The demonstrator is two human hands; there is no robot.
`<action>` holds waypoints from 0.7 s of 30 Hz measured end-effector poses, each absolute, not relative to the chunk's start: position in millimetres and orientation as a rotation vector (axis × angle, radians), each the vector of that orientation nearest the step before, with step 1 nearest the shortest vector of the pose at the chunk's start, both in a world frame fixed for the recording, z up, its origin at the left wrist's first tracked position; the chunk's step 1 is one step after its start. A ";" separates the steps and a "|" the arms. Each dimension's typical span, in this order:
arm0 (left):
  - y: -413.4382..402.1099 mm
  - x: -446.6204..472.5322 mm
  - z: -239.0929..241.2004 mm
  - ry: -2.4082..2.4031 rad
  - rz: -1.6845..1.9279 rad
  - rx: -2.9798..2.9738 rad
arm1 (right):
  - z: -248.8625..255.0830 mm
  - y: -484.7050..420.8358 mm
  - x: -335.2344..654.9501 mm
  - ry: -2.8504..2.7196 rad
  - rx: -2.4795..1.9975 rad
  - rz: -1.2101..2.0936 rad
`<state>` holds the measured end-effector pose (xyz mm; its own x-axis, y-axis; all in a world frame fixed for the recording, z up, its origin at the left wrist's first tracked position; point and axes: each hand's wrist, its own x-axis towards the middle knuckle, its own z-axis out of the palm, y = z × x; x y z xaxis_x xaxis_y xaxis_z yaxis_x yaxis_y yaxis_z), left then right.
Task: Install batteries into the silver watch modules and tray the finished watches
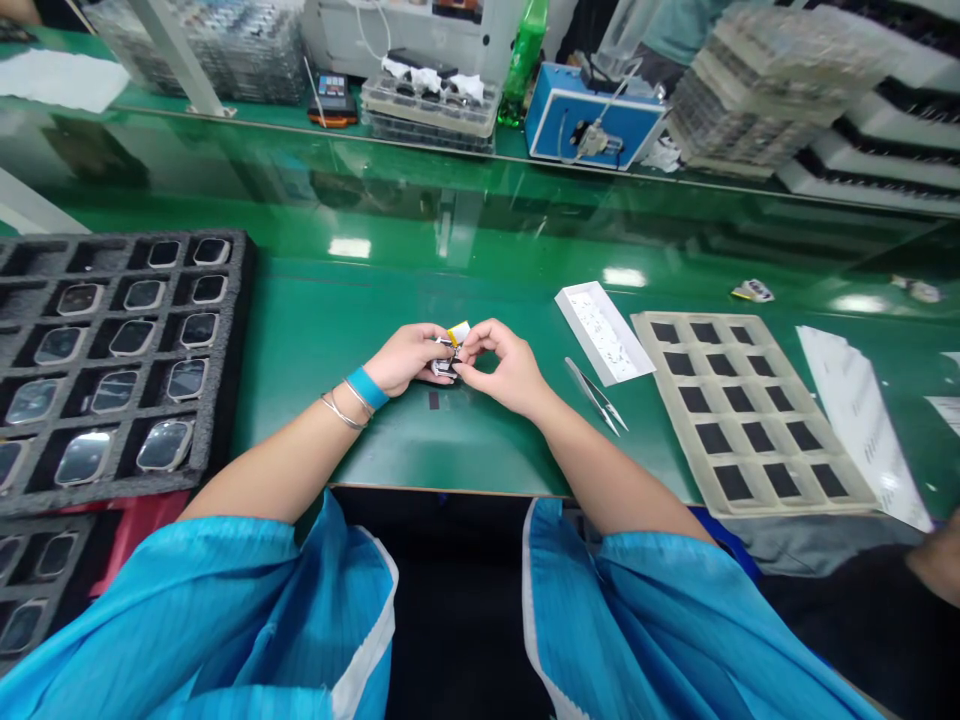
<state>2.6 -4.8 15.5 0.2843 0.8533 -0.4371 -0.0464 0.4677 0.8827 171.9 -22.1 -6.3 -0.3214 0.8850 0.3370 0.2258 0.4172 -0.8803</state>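
Pinching a small silver-and-black part with a yellow tab (448,347) between them, the left hand (409,358) and right hand (504,366) meet above the glossy green bench (337,320), near slim metal tweezers (598,396).

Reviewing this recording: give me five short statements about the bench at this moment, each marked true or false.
1. The left hand and right hand pinch one small part between their fingers. True.
2. The tweezers are in the right hand. False: they lie on the green mat, just right of that hand.
3. The black foam tray of smartwatch-like cases sits on the person's left. True.
4. The beige tray with dark squares also sits on the left. False: it lies on the right, beyond the tweezers.
5. A green bottle stands at the far side of the bench. True.
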 end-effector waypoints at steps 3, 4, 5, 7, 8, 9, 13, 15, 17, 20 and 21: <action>-5.2 2.9 16.2 1.121 0.720 0.887 | -7.5 -21.3 170.9 -1.790 -0.970 0.931; -5.3 3.2 16.8 1.125 0.718 0.883 | -7.8 -21.1 170.7 -1.792 -0.969 0.928; -5.4 3.5 17.5 1.129 0.715 0.881 | -7.9 -21.0 170.5 -1.795 -0.966 0.925; -5.6 4.0 18.6 1.136 0.710 0.880 | -7.8 -20.8 170.4 -1.804 -0.956 0.922; -5.6 4.3 18.9 1.137 0.708 0.882 | -7.8 -20.7 170.4 -1.809 -0.953 0.921; -5.6 4.5 19.1 1.136 0.705 0.884 | -7.8 -20.7 170.3 -1.813 -0.952 0.919; -5.9 4.8 18.5 1.130 0.706 0.884 | -9.0 -21.1 169.7 -1.828 -0.981 0.900; -6.3 4.6 17.9 1.129 0.714 0.870 | -8.7 -22.8 168.9 -1.877 -1.017 0.840; -6.8 3.9 17.2 1.116 0.731 0.854 | -6.6 -25.6 168.0 -1.982 -1.053 0.679; -7.4 2.7 16.4 1.079 0.773 0.829 | -2.1 -28.5 168.0 -2.061 -1.137 0.377; -7.6 2.6 16.1 1.072 0.782 0.825 | -1.3 -27.9 168.7 -2.029 -1.176 0.338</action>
<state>2.6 -7.6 16.1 0.2852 0.8596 -0.4240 -0.1415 0.4753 0.8684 168.7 -27.9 -1.3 -0.2939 0.8289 0.4759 0.6299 0.5425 -0.5558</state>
